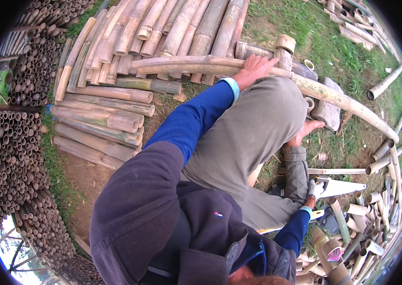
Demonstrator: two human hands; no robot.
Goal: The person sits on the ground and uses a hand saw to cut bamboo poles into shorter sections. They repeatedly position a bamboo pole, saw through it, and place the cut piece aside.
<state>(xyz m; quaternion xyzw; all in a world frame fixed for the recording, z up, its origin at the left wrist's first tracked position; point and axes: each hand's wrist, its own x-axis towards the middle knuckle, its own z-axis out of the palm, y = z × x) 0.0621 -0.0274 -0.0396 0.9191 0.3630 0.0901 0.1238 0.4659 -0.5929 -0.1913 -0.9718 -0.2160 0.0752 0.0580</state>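
A long, slightly curved bamboo pole (348,102) runs from the stacked bamboo across my raised knee's far side and down to the right. Over its upper stretch lies my left hand (257,66), bare, with the fingers closed round it. Low on the right, beside my lower leg, my right hand (316,188) wears a pale glove and grips the handle of a handsaw. The light blade of the handsaw (346,187) points right, apart from the pole. Part of the pole is hidden behind my hand and knee.
Beside the pole are a grey stone (328,104), a dark bamboo piece (303,70) and a short upright bamboo piece (284,43). Cut bamboo lengths (129,28) lie upper left. Bamboo offcuts (358,209) crowd the lower right. A bamboo stack (8,161) stands far left.
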